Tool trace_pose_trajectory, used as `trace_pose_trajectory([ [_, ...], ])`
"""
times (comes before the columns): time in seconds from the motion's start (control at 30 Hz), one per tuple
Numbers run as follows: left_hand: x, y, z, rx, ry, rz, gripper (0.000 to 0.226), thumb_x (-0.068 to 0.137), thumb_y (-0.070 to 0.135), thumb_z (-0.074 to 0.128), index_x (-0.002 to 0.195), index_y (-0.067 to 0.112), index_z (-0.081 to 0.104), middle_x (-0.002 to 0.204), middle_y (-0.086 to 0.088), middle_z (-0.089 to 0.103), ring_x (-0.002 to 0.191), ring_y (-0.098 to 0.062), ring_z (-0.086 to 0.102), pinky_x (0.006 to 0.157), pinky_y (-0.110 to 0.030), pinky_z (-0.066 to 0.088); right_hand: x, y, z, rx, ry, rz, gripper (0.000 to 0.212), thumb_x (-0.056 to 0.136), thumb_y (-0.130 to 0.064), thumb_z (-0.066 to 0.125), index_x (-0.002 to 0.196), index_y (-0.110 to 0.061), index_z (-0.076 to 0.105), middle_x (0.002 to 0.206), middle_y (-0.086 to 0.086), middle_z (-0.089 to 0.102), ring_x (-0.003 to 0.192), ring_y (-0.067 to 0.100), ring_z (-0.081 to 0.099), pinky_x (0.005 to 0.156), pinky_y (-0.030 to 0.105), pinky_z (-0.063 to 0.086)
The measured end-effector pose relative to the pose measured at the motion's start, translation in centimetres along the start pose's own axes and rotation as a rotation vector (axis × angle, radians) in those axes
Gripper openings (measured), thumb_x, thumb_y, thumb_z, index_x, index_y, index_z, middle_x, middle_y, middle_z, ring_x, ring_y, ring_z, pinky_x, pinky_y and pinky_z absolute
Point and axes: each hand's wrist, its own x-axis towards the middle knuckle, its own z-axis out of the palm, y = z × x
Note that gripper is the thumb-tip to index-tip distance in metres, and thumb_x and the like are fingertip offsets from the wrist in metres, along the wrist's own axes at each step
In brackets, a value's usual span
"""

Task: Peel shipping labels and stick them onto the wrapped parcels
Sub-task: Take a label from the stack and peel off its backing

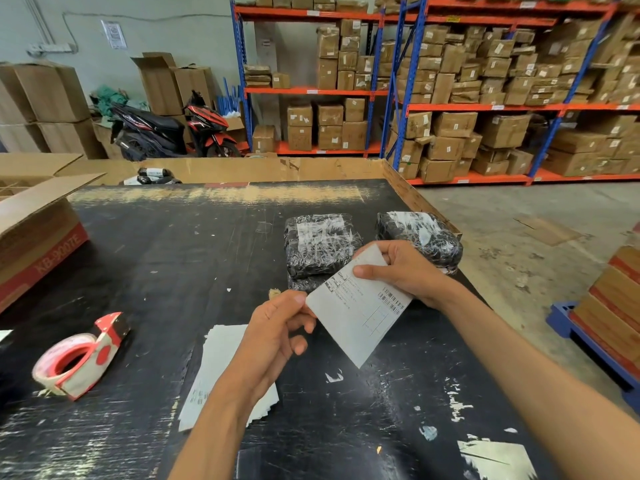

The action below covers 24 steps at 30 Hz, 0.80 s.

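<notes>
A white shipping label (360,311) with barcodes is held in the air over the black table (166,258). My left hand (277,330) pinches its left corner between thumb and fingers. My right hand (403,268) pinches its upper edge, thumb on the printed face. Just behind the label lie two parcels wrapped in black bubble film: one (320,244) in the middle, another (420,237) at the table's right edge. A stack of more labels (218,368) lies on the table under my left forearm.
A red-and-white tape dispenser (81,355) lies at the left. An open cardboard box (38,233) stands at the far left, and a cardboard wall (277,169) edges the table's back. Shelves of boxes (485,98) and a motorbike (173,129) stand beyond. Stacked cartons on a blue pallet (609,320) stand at the right.
</notes>
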Motion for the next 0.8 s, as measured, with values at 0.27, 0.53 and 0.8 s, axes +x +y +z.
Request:
trace_pose_trajectory([
  [0.27, 0.0, -0.4, 1.8, -0.115, 0.036, 0.006, 0.025, 0.099, 0.011, 0.046, 0.083, 0.009, 0.065, 0.075, -0.001, 0.065, 0.058, -0.007, 0.053, 0.042, -0.018, 0.040, -0.2, 1.3, 1.9, -0.057, 0.112, -0.077, 0.035, 0.080, -0.023, 0.085, 0.110, -0.025, 0.066, 0.088, 0.000, 0.079, 0.076, 0.017, 0.076, 0.058, 0.027, 0.058],
  [0.53, 0.1, -1.1, 2.2, -0.171, 0.056, 0.023, 0.022, 0.092, 0.021, 0.056, 0.092, 0.004, 0.070, 0.070, -0.004, 0.064, 0.060, -0.009, 0.058, 0.052, -0.023, 0.052, -0.5, 2.1, 2.1, -0.097, 0.181, -0.108, 0.039, 0.080, -0.028, 0.084, 0.112, -0.031, 0.062, 0.091, 0.001, 0.078, 0.079, 0.017, 0.075, 0.060, 0.025, 0.057],
  [0.8, 0.4, -1.7, 3.0, -0.163, 0.143, 0.091, 0.027, 0.098, 0.020, 0.052, 0.078, 0.014, 0.070, 0.069, -0.005, 0.060, 0.063, -0.012, 0.059, 0.056, -0.025, 0.053, -2.3, 0.2, 3.4, -0.091, 0.173, -0.166, 0.020, 0.088, -0.023, 0.076, 0.107, -0.017, 0.073, 0.096, 0.003, 0.072, 0.074, 0.010, 0.063, 0.070, 0.024, 0.050],
])
